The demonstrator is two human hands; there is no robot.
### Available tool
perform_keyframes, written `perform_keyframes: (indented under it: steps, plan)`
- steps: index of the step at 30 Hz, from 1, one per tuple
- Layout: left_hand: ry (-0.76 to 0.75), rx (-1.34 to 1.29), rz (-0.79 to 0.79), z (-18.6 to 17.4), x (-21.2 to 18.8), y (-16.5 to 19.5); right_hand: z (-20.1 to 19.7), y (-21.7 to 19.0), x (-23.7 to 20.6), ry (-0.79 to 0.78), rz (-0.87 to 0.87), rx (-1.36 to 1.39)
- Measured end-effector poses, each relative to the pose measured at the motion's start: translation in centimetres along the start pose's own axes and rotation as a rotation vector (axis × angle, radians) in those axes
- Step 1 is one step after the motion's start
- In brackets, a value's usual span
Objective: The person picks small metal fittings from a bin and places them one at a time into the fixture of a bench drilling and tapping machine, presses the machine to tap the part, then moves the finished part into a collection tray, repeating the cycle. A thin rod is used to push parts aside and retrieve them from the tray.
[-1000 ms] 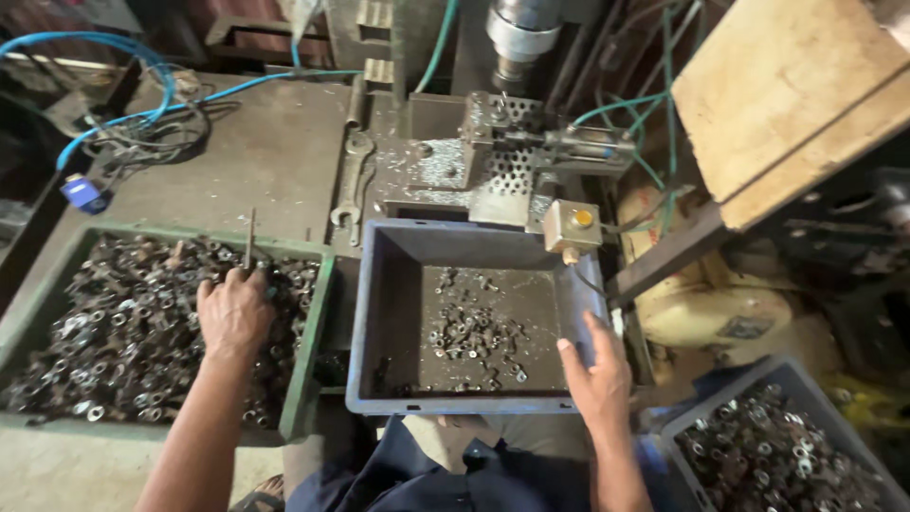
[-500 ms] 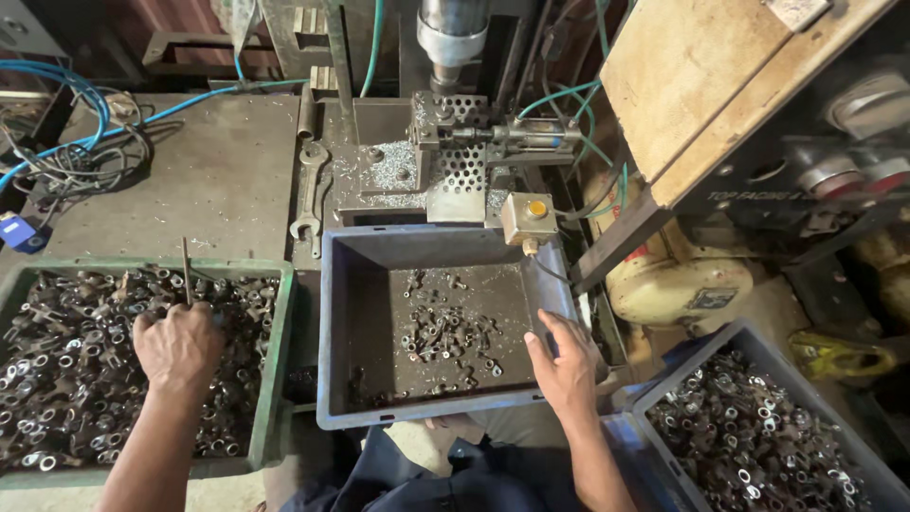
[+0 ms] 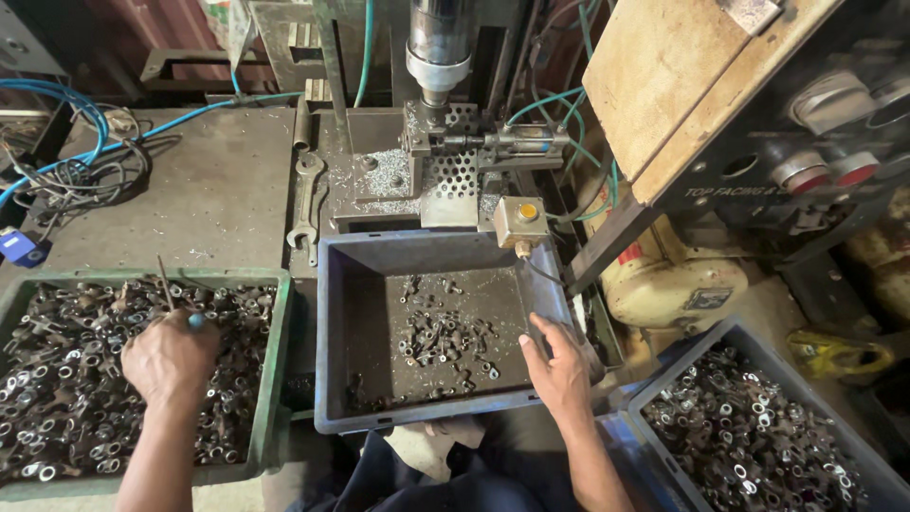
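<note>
The person sits w/ three crates fanned around the lap, prob. so each is reachable w/o shifting: green crate [image 3: 281,370] under the left hand, grey tray [image 3: 327,341] just inboard of the right hand, a second grey crate [image 3: 664,446] outboard of and below the right hand.

Left hand [image 3: 169,358] rests knuckles-up on the heap of small metal rings [image 3: 66,379] in the green crate, fingers curled shut round a thin rod tool [image 3: 166,284] w/ a blue grip; the rod points away from the wrist, up and slightly left. The fist buries the grip, so the hold itself is mostly hidden. Forearm comes in from below, roughly straight.

Right hand [image 3: 559,365] lies on the right wall of the grey tray, fingers spread fairly wide and reaching inward over the rim, holding nothing that shows; looks like it steadies the tray. The scattered nuts [image 3: 441,337] lie just left of the fingertips, apart from them.

Ahead of both hands, beyond the tray's far wall: a press w/ vertical spindle [image 3: 438,47], a perforated plate [image 3: 455,175], and a yellow push-button box [image 3: 519,220]. A spanner [image 3: 305,204] lies on the bench up and right of the left hand.
</note>
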State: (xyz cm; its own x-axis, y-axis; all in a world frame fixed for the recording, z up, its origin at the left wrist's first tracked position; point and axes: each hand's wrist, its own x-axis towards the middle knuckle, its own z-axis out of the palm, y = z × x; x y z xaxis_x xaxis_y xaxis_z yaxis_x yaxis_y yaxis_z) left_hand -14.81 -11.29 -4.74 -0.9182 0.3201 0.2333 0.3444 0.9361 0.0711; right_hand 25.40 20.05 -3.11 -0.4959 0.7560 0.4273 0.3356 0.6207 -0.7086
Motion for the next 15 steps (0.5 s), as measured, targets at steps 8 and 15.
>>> perform_keyframes:
  steps: [8, 15]
  plan:
    - [-0.387, -1.245, -0.184, -5.8, -8.6, 8.5, 3.3, -6.4, -0.4, -0.190, -0.155, 0.203]
    - [-0.740, -1.555, -0.016, -6.4, -12.5, 16.0, 4.5, -10.8, -0.6, -0.220, -0.612, 0.083]
